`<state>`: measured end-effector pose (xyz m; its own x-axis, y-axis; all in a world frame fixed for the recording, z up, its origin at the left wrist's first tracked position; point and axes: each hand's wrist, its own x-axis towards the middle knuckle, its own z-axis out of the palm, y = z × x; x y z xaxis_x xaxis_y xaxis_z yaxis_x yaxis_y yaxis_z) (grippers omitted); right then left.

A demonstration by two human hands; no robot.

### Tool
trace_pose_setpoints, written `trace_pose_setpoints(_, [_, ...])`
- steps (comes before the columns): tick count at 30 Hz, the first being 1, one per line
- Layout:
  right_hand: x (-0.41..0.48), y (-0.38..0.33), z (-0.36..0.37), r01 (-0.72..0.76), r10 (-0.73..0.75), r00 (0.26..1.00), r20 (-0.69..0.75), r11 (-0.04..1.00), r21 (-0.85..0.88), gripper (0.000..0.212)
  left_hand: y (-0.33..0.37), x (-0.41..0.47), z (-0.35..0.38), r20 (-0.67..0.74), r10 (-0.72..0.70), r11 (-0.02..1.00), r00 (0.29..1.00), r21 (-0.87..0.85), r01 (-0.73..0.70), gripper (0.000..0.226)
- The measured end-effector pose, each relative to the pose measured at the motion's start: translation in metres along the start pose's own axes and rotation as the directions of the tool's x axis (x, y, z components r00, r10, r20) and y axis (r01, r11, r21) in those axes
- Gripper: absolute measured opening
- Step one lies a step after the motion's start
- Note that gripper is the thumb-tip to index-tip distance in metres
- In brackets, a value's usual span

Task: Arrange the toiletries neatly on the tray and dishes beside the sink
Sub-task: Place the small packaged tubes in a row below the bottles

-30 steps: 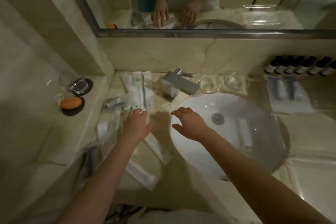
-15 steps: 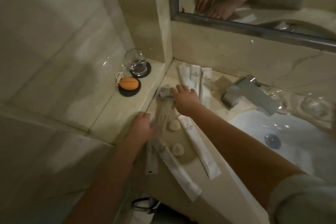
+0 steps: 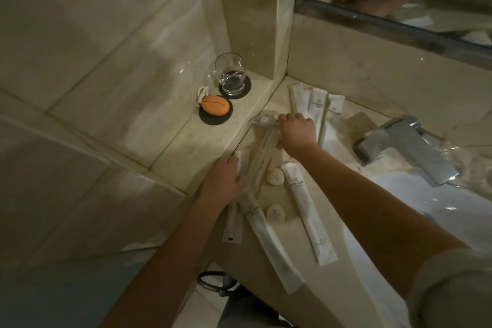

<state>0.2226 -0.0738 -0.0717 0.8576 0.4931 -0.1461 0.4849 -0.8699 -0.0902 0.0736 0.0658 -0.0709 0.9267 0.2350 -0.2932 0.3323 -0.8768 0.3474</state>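
Left of the metal faucet (image 3: 404, 149), white paper sachets (image 3: 308, 218) and two round soaps (image 3: 275, 176) lie scattered on the marble counter (image 3: 266, 274). The right hand (image 3: 296, 130) has its fingers (image 3: 282, 117) on a clear crinkly packet (image 3: 263, 120); the left hand (image 3: 222, 181) presses flat, fingers loose, on a sachet.

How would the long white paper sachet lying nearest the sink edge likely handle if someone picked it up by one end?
The long white sachet looks thin and flat, so it is probably light and may droop from one end unless something stiff is inside. Lying flat on the counter, it should slide when pushed, not roll. Its paper-like wrap would likely crease if squeezed.
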Motion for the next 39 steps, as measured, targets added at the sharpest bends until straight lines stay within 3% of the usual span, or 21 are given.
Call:
trace_pose_setpoints(3, [-0.017, -0.002, -0.006, -0.038, 0.056, 0.991, -0.122, 0.990, 0.139, 0.034, -0.004, -0.022, -0.007, -0.119, -0.020, 0.998, 0.993, -0.056, 0.013, 0.041])
trace_pose_setpoints(6, [-0.047, -0.010, -0.008, -0.067, 0.142, 0.976, -0.162, 0.916, 0.396, 0.026, -0.016, -0.053, -0.002, -0.185, -0.089, 0.986, 0.979, -0.156, 0.060, 0.037])
trace_pose_setpoints(8, [-0.069, -0.016, -0.008, -0.051, 0.145, 0.981, -0.129, 0.836, 0.546, 0.023, -0.024, -0.068, 0.013, -0.160, -0.119, 0.983, 0.980, -0.159, 0.094, 0.040])
trace_pose_setpoints(11, [-0.098, -0.027, -0.010, -0.051, 0.139, 0.987, -0.078, 0.741, 0.670, 0.025, -0.032, -0.077, 0.039, -0.020, -0.227, 0.973, 0.974, -0.051, 0.226, 0.068])
trace_pose_setpoints(13, [-0.112, -0.032, -0.013, -0.073, 0.142, 0.989, -0.035, 0.690, 0.720, 0.025, -0.032, -0.078, 0.048, 0.002, -0.278, 0.961, 0.961, -0.019, 0.278, 0.078])
trace_pose_setpoints(18, [-0.135, -0.035, -0.020, -0.106, 0.131, 0.991, 0.038, 0.573, 0.813, 0.011, -0.024, -0.068, 0.053, -0.132, -0.319, 0.947, 0.938, 0.004, 0.323, 0.048])
trace_pose_setpoints(23, [-0.152, -0.028, -0.020, -0.145, 0.126, 0.988, 0.095, 0.495, 0.857, 0.009, -0.025, -0.068, 0.045, -0.179, -0.311, 0.943, 0.933, 0.059, 0.326, 0.035])
trace_pose_setpoints(28, [-0.166, -0.012, -0.030, -0.183, 0.129, 0.981, 0.142, 0.399, 0.898, 0.014, -0.006, -0.082, 0.021, -0.299, -0.261, 0.965, 0.918, -0.045, 0.260, 0.023])
trace_pose_setpoints(33, [-0.190, 0.016, -0.041, -0.189, 0.137, 0.978, 0.156, 0.278, 0.942, 0.016, 0.053, -0.092, 0.000, -0.271, -0.210, 0.940, 0.939, -0.321, 0.117, 0.032])
trace_pose_setpoints(38, [-0.228, 0.066, -0.049, -0.235, 0.286, 0.932, 0.224, 0.004, 0.972, 0.025, 0.127, -0.091, 0.000, -0.259, -0.039, 0.921, 0.965, -0.383, -0.066, 0.033])
trace_pose_setpoints(39, [-0.238, 0.077, -0.050, -0.225, 0.321, 0.923, 0.213, 0.001, 0.974, 0.024, 0.142, -0.090, 0.003, -0.240, -0.014, 0.910, 0.971, -0.405, -0.087, 0.033])
